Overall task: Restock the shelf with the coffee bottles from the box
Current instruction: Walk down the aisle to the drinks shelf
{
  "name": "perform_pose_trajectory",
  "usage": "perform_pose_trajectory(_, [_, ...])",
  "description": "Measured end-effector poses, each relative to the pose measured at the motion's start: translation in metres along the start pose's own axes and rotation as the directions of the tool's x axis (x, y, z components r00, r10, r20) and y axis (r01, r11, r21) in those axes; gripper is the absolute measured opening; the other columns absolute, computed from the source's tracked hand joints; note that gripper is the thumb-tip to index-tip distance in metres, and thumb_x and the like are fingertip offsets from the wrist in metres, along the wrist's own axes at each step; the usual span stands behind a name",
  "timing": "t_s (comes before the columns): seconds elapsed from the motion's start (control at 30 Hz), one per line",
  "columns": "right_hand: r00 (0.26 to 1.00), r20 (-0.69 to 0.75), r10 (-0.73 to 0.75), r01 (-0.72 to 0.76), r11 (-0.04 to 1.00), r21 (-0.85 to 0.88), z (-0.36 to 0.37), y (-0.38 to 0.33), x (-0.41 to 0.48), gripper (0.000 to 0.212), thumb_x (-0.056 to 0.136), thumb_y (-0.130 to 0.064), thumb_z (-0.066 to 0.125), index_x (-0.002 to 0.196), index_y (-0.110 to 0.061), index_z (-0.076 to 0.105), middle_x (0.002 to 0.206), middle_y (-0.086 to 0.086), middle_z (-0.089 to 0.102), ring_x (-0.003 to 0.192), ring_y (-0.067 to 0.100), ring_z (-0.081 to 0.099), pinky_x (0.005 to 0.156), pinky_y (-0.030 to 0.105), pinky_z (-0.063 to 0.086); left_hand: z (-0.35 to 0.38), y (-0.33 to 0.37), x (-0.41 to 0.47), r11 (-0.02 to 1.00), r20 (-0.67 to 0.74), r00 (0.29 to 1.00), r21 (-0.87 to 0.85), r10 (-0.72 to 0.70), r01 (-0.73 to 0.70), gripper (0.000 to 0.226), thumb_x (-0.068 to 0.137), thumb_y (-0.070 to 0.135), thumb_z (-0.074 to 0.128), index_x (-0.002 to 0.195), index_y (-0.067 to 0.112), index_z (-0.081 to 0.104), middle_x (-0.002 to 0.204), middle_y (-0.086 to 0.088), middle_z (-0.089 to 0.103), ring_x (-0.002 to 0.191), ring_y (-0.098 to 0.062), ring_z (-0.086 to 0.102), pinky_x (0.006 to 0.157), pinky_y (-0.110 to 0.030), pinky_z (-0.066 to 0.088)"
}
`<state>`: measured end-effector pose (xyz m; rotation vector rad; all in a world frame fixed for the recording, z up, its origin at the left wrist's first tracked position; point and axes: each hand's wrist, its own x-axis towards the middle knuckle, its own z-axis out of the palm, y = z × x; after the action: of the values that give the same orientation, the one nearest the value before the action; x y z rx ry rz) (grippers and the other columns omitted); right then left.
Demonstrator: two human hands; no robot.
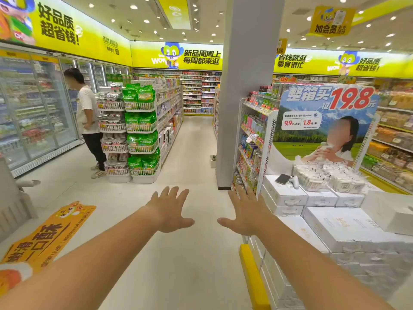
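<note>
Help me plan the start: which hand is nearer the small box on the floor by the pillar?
Right, probably. The right hand is open and empty on the pillar side, roughly below the box; the left hand, also empty, is further left.

Both bare arms reached straight forward, palms down. The left hand (171, 210) and right hand (242, 212) hung empty side by side, fingers spread wide, thumbs pointing toward each other, apart.

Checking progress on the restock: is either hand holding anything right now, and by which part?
Nothing is held. The left hand and right hand are both open and empty, fingers spread.
</note>
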<state>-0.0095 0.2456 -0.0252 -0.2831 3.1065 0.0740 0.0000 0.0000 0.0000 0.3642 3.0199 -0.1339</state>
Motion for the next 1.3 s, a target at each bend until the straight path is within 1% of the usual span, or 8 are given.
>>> perform_pose_trajectory(0.2, [0.999, -0.045, -0.027, 0.026, 0.999, -0.023, 0.011, -0.002, 0.067, 0.100, 0.085, -0.083, 0.026, 0.159, -0.024, -0.009, 0.167, 0.011, -0.010, 0.152, 0.035, -0.013, 0.121, 0.055, 0.000, 0.018, -0.031, 0.063, 1.000, -0.016, 1.000, 0.005, -0.013, 0.013, 0.098, 0.089, 0.075, 0.036, 0.159, 0.024, -0.009, 0.168, -0.010, -0.003, 0.153, -0.033, -0.005, 0.122, -0.055, 0.006])
perform_pose_trajectory(0.47, [0.984, -0.160, -0.082, 0.085, 0.996, 0.010, 0.023, 0.036, 0.222, 0.097, 0.087, -0.081, 0.019, 0.159, -0.020, -0.007, 0.168, 0.012, -0.007, 0.153, 0.030, -0.008, 0.122, 0.049, 0.001, 0.019, -0.059, 0.204, 0.998, -0.102, 0.993, 0.000, -0.060, 0.060, 0.097, 0.089, 0.077, 0.028, 0.159, 0.022, -0.011, 0.168, -0.009, -0.004, 0.153, -0.031, -0.009, 0.122, -0.055, 0.002])
perform_pose_trajectory(0.63, [0.983, -0.152, -0.106, 0.111, 0.994, 0.018, 0.008, 0.060, 0.324, 0.096, 0.087, -0.081, 0.017, 0.159, -0.022, -0.006, 0.168, 0.012, -0.005, 0.153, 0.030, -0.006, 0.122, 0.049, 0.002, -0.001, -0.078, 0.300, 0.996, -0.106, 0.990, -0.017, -0.089, 0.088, 0.095, 0.091, 0.075, 0.029, 0.159, 0.020, -0.009, 0.168, -0.010, -0.004, 0.153, -0.030, -0.007, 0.123, -0.053, 0.005])
perform_pose_trajectory(0.77, [0.980, -0.134, -0.145, 0.142, 0.989, -0.034, 0.003, 0.065, 0.388, 0.092, 0.090, -0.077, 0.018, 0.159, -0.021, -0.004, 0.168, 0.014, -0.003, 0.153, 0.031, -0.006, 0.123, 0.051, 0.003, -0.004, -0.097, 0.361, 0.995, -0.058, 0.994, -0.020, -0.096, 0.095, 0.093, 0.093, 0.073, 0.030, 0.159, 0.019, -0.006, 0.168, -0.010, -0.005, 0.154, -0.030, -0.005, 0.123, -0.051, 0.009])
perform_pose_trajectory(0.87, [0.978, -0.139, -0.154, 0.150, 0.988, -0.037, 0.003, 0.070, 0.456, 0.090, 0.092, -0.075, 0.019, 0.159, -0.021, -0.003, 0.168, 0.014, -0.002, 0.153, 0.031, -0.006, 0.122, 0.051, 0.003, -0.005, -0.119, 0.426, 0.994, -0.043, 0.994, -0.025, -0.105, 0.104, 0.093, 0.093, 0.072, 0.030, 0.159, 0.019, -0.007, 0.168, -0.010, -0.005, 0.154, -0.030, -0.005, 0.123, -0.052, 0.009])
perform_pose_trajectory(1.03, [0.982, -0.136, -0.132, 0.130, 0.991, -0.030, 0.014, 0.073, 0.585, 0.091, 0.090, -0.077, 0.019, 0.159, -0.021, -0.002, 0.168, 0.013, -0.001, 0.153, 0.031, -0.005, 0.122, 0.051, 0.002, -0.007, -0.168, 0.547, 0.996, -0.078, 0.993, -0.022, -0.088, 0.087, 0.093, 0.094, 0.072, 0.031, 0.160, 0.020, -0.007, 0.168, -0.010, -0.004, 0.154, -0.030, -0.004, 0.123, -0.052, 0.009])
perform_pose_trajectory(1.1, [0.982, -0.152, -0.115, 0.112, 0.993, -0.032, 0.015, 0.073, 0.640, 0.091, 0.090, -0.077, 0.019, 0.159, -0.021, 0.000, 0.167, 0.014, 0.001, 0.153, 0.031, -0.002, 0.122, 0.051, 0.003, -0.010, -0.191, 0.599, 0.997, -0.098, 0.992, -0.015, -0.075, 0.073, 0.093, 0.093, 0.072, 0.032, 0.160, 0.019, -0.007, 0.168, -0.010, -0.003, 0.154, -0.031, -0.003, 0.122, -0.052, 0.010])
perform_pose_trajectory(1.3, [0.980, -0.194, -0.047, 0.051, 0.999, 0.017, -0.001, 0.074, 0.799, 0.090, 0.090, -0.077, 0.022, 0.160, -0.022, 0.003, 0.168, 0.013, 0.003, 0.153, 0.030, -0.001, 0.122, 0.051, 0.003, -0.039, -0.269, 0.756, 1.000, -0.085, 0.996, 0.003, -0.027, 0.027, 0.094, 0.092, 0.073, 0.034, 0.160, 0.020, -0.005, 0.168, -0.010, -0.001, 0.154, -0.030, 0.001, 0.122, -0.052, 0.014])
